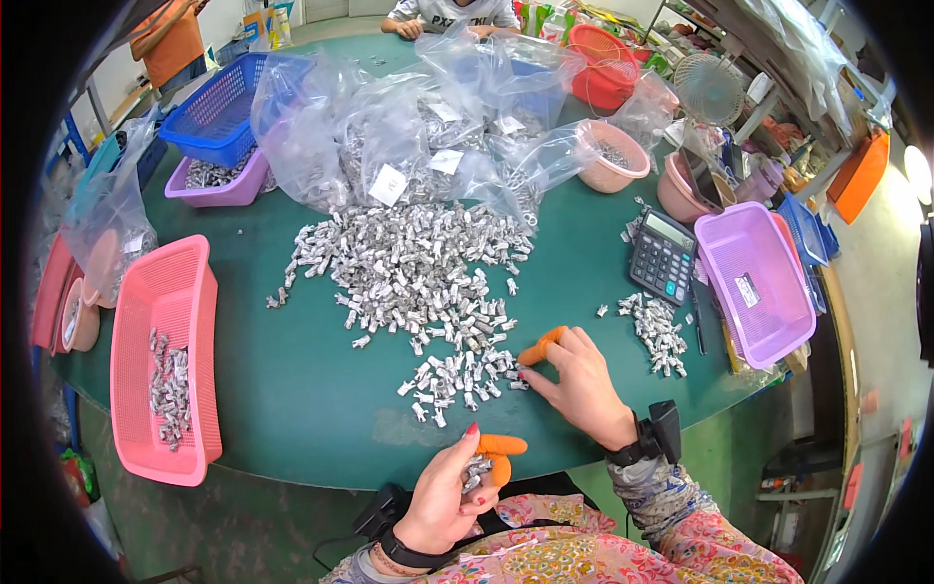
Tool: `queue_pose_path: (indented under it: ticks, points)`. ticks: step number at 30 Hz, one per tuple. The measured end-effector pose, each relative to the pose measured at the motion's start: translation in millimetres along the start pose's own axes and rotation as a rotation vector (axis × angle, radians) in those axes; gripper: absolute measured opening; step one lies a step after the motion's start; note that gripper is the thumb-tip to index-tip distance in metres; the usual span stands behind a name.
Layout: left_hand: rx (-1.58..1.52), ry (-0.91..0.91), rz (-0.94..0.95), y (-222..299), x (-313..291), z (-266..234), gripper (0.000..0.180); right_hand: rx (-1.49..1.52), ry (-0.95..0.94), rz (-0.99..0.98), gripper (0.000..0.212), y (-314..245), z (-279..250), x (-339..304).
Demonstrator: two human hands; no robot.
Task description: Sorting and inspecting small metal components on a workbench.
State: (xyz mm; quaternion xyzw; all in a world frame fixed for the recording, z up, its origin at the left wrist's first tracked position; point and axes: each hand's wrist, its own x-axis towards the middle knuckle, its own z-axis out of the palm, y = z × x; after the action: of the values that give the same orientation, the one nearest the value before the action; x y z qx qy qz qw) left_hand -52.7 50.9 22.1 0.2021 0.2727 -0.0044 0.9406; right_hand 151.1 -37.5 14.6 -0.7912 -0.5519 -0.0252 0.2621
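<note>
- We see the small metal parts [452, 380] spread on the green table [272, 389] before us, a loose patch running into the large heap [409, 263] behind it.
- Our left hand [438, 501] is curled palm-up, its fingers folded around a few of these parts; two fingers wear orange covers [502, 445].
- Our right hand [584, 389] reaches to the right edge of the loose patch, thumb and covered forefinger brought nearly together at a part there — whether they have truly gripped it, we cannot tell.
- More parts lie in the pink basket [207, 292] at our left, and a smaller pile [657, 331] sits near the calculator [664, 255] at our right.
- We judge each part light but dense for its size, stiff all through, and hardly fragile; rubbing might at most scuff the finish.
- The bare metal looks smooth, so it may slip or roll; the covers probably add grip.
- We would pinch one across its stubby body, not by the thin projecting ends — those could snag on neighbours.
- Several together seem best cupped loosely in the palm, since squeezing might press hard edges into our skin.
</note>
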Motion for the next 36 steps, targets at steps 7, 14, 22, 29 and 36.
queue_pose_path:
  ticks: [7,14,22,29,36]
  points:
    - [0.011,0.016,0.024,0,0,2,0.050,0.179,-0.067,0.111,0.020,-15,-15,3]
    - [0.013,0.019,0.019,2,0,2,0.049,0.127,0.016,-0.111,0.022,-17,-15,7]
    - [0.016,0.006,0.042,2,1,-4,0.050,0.205,-0.076,-0.037,0.021,-31,-11,11]
    - [0.008,0.015,0.060,1,-1,-6,0.049,0.252,-0.085,-0.030,0.021,-34,-14,11]
    - [-0.038,0.024,0.022,0,-1,2,0.048,0.623,-0.289,0.153,0.027,-48,-40,7]
